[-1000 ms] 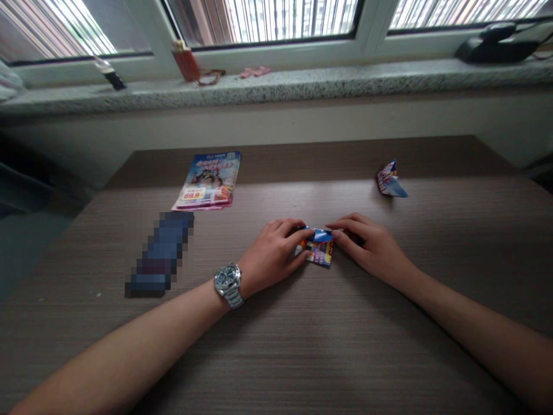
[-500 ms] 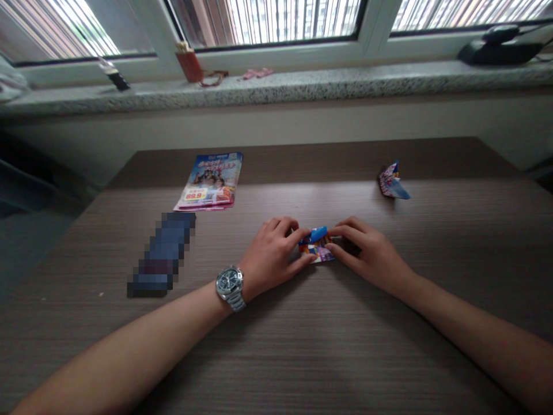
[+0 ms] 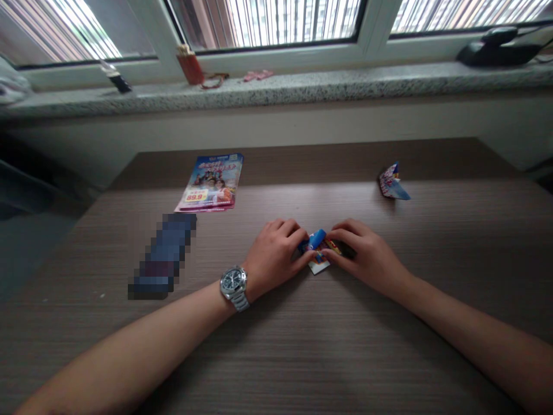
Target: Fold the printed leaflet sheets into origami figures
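Observation:
Between my hands, on the brown table point(image 3: 276, 357), lies a small piece of folded colourful printed paper point(image 3: 318, 259). A blue flap or fold stands up on its far side, and a white corner points toward me. My left hand point(image 3: 276, 248), with a metal watch on its wrist, grips the paper's left side between thumb and fingers. On the other side my right hand point(image 3: 367, 251) pinches the right edge with thumb and forefinger. Fingertips cover part of the paper, so its exact folded shape cannot be made out.
A stack of printed flyers point(image 3: 211, 181) lies at the back left, with a pixelated dark flat object point(image 3: 164, 256) in front. A folded paper piece point(image 3: 394, 183) stands at the back right. Small items, including a red holder point(image 3: 190, 68), sit on the stone windowsill point(image 3: 328, 86).
The paper has turned between my fingers, and its white corner now points toward me. The blue fold is tilted more steeply. Both hands stay in nearly the same place.

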`<state>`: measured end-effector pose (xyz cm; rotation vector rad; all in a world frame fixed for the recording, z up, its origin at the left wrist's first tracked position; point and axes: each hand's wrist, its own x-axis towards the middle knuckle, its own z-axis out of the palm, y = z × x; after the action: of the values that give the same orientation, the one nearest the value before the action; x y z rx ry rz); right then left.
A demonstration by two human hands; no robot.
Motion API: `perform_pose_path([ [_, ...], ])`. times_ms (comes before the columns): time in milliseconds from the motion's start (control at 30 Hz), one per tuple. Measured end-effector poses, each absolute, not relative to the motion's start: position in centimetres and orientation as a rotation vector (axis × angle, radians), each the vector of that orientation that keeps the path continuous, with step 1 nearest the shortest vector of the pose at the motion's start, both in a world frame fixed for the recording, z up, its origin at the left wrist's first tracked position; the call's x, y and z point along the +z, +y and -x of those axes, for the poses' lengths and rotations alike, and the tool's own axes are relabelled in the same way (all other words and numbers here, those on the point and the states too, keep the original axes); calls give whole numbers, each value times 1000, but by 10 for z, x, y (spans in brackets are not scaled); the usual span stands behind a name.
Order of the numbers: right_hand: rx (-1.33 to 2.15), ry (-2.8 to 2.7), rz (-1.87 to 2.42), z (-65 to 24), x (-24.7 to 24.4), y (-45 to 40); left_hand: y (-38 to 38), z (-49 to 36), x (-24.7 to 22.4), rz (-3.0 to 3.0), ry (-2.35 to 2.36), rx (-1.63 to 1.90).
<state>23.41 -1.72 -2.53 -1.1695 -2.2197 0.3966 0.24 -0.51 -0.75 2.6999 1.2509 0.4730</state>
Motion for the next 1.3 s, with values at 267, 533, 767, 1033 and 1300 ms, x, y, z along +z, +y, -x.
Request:
perform_pose_path([
  [267, 393, -2217, 1190, -230, -24, -18, -4, -5, -7, -2709, 1294, 468],
  [533, 405, -2219, 1217, -229, -22, -19, -4, -7, -5, -2673, 1307, 488],
  [767, 386, -2218, 1237, -227, -21, -20, -4, -6, -6, -2664, 1307, 498],
  [1033, 385, -2195, 1186, -226, -25, -19, -3, -7, -4, -2625, 1288, 497],
  [1300, 376, -2200, 1199, -225, -22, -18, -3, -7, -4, -2560, 1265, 518],
])
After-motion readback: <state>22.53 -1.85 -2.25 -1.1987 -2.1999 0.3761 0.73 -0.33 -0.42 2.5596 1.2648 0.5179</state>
